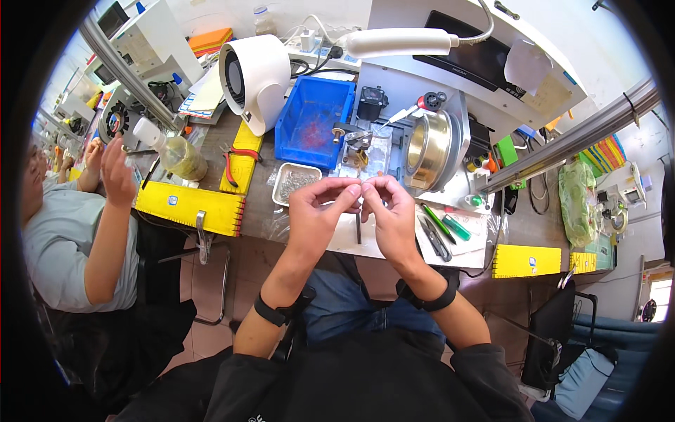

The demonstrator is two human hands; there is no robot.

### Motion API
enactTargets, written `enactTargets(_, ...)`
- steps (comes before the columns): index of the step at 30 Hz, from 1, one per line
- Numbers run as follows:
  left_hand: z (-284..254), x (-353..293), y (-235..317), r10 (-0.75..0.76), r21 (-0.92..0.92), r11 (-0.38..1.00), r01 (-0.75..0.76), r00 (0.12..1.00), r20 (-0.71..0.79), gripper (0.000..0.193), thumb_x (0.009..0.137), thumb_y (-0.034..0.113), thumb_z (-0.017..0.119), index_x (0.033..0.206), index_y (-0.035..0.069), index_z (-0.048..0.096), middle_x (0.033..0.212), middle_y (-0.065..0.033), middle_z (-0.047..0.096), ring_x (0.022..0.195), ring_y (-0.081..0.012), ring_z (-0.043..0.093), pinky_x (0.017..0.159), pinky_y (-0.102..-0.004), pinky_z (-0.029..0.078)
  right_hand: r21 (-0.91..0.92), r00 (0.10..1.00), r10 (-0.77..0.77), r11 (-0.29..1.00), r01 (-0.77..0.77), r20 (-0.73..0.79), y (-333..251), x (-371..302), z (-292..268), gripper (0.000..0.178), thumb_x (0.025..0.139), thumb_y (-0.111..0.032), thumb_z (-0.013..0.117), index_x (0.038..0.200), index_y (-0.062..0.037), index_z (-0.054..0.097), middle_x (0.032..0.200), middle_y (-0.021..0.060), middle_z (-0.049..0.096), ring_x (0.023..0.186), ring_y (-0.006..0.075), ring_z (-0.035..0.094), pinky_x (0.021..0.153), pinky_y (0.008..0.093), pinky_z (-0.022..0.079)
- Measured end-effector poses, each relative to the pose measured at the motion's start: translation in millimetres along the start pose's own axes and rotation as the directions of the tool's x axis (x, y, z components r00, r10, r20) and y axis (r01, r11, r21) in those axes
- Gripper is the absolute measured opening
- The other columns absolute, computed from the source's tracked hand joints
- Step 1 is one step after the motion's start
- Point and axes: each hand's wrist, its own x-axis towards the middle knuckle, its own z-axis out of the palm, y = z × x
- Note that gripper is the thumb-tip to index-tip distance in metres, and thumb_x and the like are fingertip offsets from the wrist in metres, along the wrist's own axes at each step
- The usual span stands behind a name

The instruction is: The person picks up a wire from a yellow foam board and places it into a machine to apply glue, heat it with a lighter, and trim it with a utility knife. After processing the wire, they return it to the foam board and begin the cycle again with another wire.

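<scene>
My left hand and my right hand are raised together above the near edge of the workbench, fingertips pinched and touching at a tiny part too small to make out. Just beyond my hands lie a small metal tray of silvery parts and a clamp-like fixture on the bench. A dark thin tool lies on white paper below my hands.
A blue bin, a white fan, a brass-coloured round drum, red-handled pliers, a squeeze bottle, and green and black pens crowd the bench. Another person sits at the left with hands raised.
</scene>
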Motion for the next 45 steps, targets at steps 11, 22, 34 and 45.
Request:
enactTargets(11,9,19,29,0.448,0.684,0.635,-0.358,0.893,0.051,0.026,0.079,0.014,0.078,0.103,0.007,0.072,0.089,-0.0031,0.065,0.066,-0.01,0.062,0.06,-0.0248,0.049,0.26,0.982,0.183,0.952,-0.162,-0.055,-6,3,-5,0.014,0.095,-0.015,0.058,0.093,-0.0014,0.058,0.07,0.0004,0.052,0.059,0.0074,0.05,0.053,0.023,0.043)
enactTargets(22,37,71,22,0.716,0.831,-0.138,-0.539,0.525,0.46,0.014,0.073,0.012,0.074,0.087,0.011,0.071,0.098,0.0006,0.06,0.07,-0.0174,0.061,0.056,-0.0302,0.048,0.215,0.953,0.28,0.944,-0.251,-0.117,0,-13,-11,0.016,0.097,-0.02,0.055,0.094,-0.0044,0.056,0.079,0.0007,0.051,0.062,0.0078,0.046,0.056,0.0248,0.042)
enactTargets(34,22,81,36,0.526,0.757,0.543,-0.363,0.85,0.03,0.011,0.076,0.019,0.074,0.078,0.008,0.072,0.095,-0.0032,0.057,0.057,-0.0177,0.055,0.055,-0.0318,0.044,0.281,0.989,0.147,0.95,-0.133,-0.028,-18,8,20,0.015,0.099,-0.017,0.053,0.096,-0.0024,0.053,0.072,0.0018,0.051,0.059,0.0078,0.049,0.05,0.0232,0.043)
enactTargets(45,-25,86,0,0.493,0.494,0.811,-0.314,0.822,-0.286,0.01,0.079,0.013,0.074,0.082,0.003,0.073,0.089,-0.0067,0.064,0.066,-0.0145,0.058,0.059,-0.0269,0.043,0.349,0.962,0.074,0.937,0.023,-0.261,-14,57,31,0.015,0.097,-0.016,0.048,0.101,-0.0016,0.046,0.08,0.0062,0.047,0.069,0.0149,0.055,0.053,0.0316,0.052)
